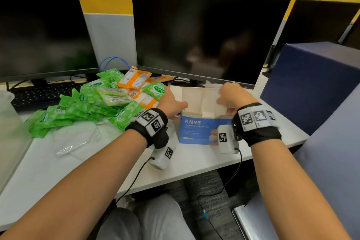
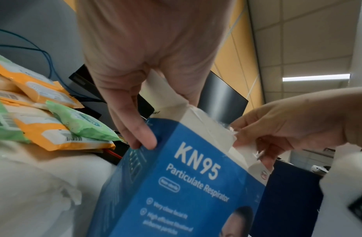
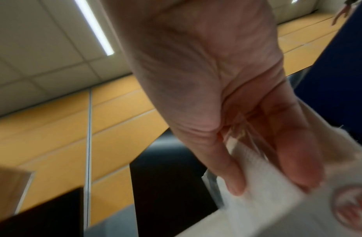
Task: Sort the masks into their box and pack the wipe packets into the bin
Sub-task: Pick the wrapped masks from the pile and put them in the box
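The mask step is in hand. The blue mask box (image 1: 202,130) stands open at the desk's (image 1: 194,163) near edge, in front of the middle monitor (image 1: 210,33). The left hand (image 1: 171,103) grips the box's left top corner, thumb pressed on the blue front and fingers curled over the rim. The right hand (image 1: 231,94) pinches a white mask in clear wrap (image 3: 263,176) between thumb and fingers, at the box's mouth on its right side; how far in it sits is hidden.

Judging from this, the next move calls for pushing that mask down flat beside those already inside while the left hand steadies the box.

More wrapped masks (image 1: 78,138) lie at nine o'clock from the box. The green and orange wipe packets (image 1: 101,101) are heaped at ten o'clock, unpacked. A translucent bin (image 1: 9,132), probably theirs, shows at the far left.
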A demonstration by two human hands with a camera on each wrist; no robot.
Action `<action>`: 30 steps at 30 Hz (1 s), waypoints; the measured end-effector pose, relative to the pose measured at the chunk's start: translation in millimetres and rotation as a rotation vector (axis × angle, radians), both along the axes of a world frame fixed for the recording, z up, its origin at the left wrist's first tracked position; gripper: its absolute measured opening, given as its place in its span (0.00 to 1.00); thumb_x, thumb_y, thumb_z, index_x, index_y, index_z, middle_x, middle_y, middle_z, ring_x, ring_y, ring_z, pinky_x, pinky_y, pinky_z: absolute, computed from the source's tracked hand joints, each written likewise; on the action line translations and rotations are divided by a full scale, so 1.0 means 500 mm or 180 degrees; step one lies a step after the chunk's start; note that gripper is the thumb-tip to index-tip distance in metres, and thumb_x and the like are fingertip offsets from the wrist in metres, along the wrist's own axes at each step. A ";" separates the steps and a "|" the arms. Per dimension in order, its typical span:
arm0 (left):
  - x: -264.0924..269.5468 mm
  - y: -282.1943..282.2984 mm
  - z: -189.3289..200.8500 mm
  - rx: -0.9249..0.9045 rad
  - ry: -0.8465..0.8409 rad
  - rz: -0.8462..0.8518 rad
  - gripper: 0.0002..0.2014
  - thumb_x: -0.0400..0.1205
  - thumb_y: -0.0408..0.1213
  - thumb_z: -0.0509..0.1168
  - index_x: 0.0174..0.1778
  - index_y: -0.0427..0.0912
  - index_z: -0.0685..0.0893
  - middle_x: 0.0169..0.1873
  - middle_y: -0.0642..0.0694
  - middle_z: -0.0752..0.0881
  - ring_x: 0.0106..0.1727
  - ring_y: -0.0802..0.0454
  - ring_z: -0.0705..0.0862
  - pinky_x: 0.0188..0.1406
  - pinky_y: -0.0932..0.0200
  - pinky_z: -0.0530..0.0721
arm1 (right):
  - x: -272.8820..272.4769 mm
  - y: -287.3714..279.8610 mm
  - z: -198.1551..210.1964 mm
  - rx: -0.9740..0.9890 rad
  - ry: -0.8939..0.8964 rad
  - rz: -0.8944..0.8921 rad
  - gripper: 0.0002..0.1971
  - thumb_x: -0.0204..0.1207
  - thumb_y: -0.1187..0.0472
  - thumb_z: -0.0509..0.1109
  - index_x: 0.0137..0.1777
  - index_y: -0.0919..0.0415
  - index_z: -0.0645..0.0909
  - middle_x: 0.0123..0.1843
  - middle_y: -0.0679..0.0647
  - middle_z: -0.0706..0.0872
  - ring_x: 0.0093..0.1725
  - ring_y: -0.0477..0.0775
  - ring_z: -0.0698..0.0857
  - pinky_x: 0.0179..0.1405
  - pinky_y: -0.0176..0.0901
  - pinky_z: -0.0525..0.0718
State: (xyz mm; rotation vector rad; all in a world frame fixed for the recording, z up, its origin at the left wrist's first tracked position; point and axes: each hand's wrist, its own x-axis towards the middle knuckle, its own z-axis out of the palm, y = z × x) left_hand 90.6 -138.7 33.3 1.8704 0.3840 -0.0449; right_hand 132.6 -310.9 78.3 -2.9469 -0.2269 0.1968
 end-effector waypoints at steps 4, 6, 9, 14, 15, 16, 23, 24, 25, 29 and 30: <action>-0.008 0.004 -0.002 -0.0167 0.0045 -0.0019 0.36 0.80 0.31 0.66 0.78 0.52 0.53 0.66 0.44 0.78 0.62 0.40 0.83 0.33 0.51 0.89 | 0.000 0.041 -0.039 -0.0374 0.0374 0.0130 0.15 0.84 0.64 0.57 0.65 0.69 0.79 0.67 0.64 0.81 0.66 0.64 0.80 0.67 0.52 0.75; -0.016 0.005 -0.006 -0.0216 0.0053 -0.0003 0.35 0.82 0.32 0.65 0.78 0.52 0.52 0.66 0.42 0.78 0.61 0.41 0.84 0.28 0.55 0.87 | -0.005 0.066 -0.042 -0.0320 0.0576 0.0266 0.18 0.85 0.61 0.56 0.70 0.68 0.75 0.72 0.63 0.78 0.70 0.64 0.76 0.69 0.52 0.73; -0.036 0.012 -0.009 -0.0268 -0.0067 0.0083 0.35 0.82 0.35 0.64 0.79 0.52 0.51 0.66 0.43 0.77 0.61 0.41 0.84 0.31 0.52 0.88 | -0.015 0.111 -0.035 0.0215 0.0969 0.0491 0.16 0.85 0.56 0.57 0.63 0.63 0.79 0.63 0.60 0.83 0.65 0.62 0.79 0.64 0.52 0.75; -0.069 0.073 -0.016 -0.0315 -0.0246 0.0324 0.29 0.86 0.40 0.58 0.81 0.54 0.53 0.69 0.45 0.75 0.60 0.41 0.84 0.36 0.48 0.90 | -0.038 0.182 -0.030 0.1509 0.1794 0.0398 0.27 0.86 0.44 0.52 0.71 0.66 0.72 0.64 0.64 0.85 0.62 0.60 0.84 0.69 0.53 0.78; -0.076 0.087 -0.017 -0.0419 -0.0226 0.0340 0.24 0.88 0.42 0.54 0.80 0.54 0.58 0.69 0.44 0.77 0.57 0.41 0.86 0.34 0.49 0.91 | -0.042 0.191 -0.033 0.1524 0.1847 0.0412 0.31 0.84 0.39 0.51 0.72 0.65 0.71 0.65 0.64 0.84 0.62 0.60 0.84 0.69 0.53 0.78; -0.083 0.098 -0.016 -0.0528 -0.0182 0.0382 0.19 0.88 0.46 0.50 0.77 0.52 0.64 0.65 0.42 0.81 0.53 0.42 0.88 0.33 0.52 0.91 | -0.045 0.199 -0.035 0.1485 0.1863 0.0440 0.33 0.82 0.35 0.52 0.72 0.63 0.72 0.65 0.63 0.84 0.62 0.60 0.84 0.68 0.54 0.79; -0.093 0.158 -0.082 0.1111 0.0514 0.0107 0.19 0.86 0.48 0.55 0.54 0.36 0.83 0.59 0.35 0.85 0.55 0.39 0.83 0.48 0.56 0.75 | -0.054 0.190 -0.040 0.0976 0.1198 0.0662 0.32 0.79 0.32 0.52 0.63 0.59 0.78 0.59 0.55 0.84 0.54 0.55 0.82 0.53 0.48 0.73; -0.089 0.164 -0.099 0.1699 0.0750 -0.0110 0.21 0.84 0.49 0.60 0.63 0.34 0.80 0.65 0.36 0.81 0.63 0.39 0.80 0.54 0.57 0.76 | -0.052 0.188 -0.039 0.1023 0.1116 0.0632 0.32 0.80 0.32 0.51 0.64 0.60 0.78 0.60 0.56 0.85 0.55 0.56 0.83 0.53 0.48 0.74; -0.086 0.167 -0.117 0.2081 0.0965 -0.0222 0.28 0.81 0.52 0.64 0.70 0.35 0.75 0.70 0.36 0.76 0.70 0.39 0.76 0.62 0.54 0.76 | -0.051 0.186 -0.037 0.1106 0.1040 0.0574 0.33 0.81 0.33 0.49 0.66 0.61 0.78 0.59 0.58 0.85 0.54 0.56 0.83 0.54 0.48 0.75; -0.083 0.160 -0.149 0.2648 0.1433 -0.0417 0.48 0.71 0.62 0.71 0.81 0.43 0.57 0.81 0.35 0.55 0.78 0.31 0.63 0.74 0.38 0.70 | -0.046 0.188 -0.041 0.1297 0.0872 0.0530 0.35 0.83 0.35 0.45 0.65 0.64 0.79 0.53 0.58 0.86 0.50 0.55 0.84 0.52 0.48 0.75; -0.085 0.156 -0.151 0.2775 0.1515 -0.0451 0.50 0.70 0.62 0.71 0.82 0.45 0.55 0.81 0.35 0.52 0.78 0.28 0.63 0.73 0.37 0.70 | -0.045 0.187 -0.045 0.1275 0.0830 0.0583 0.35 0.84 0.37 0.45 0.63 0.65 0.81 0.53 0.58 0.87 0.51 0.55 0.84 0.52 0.47 0.75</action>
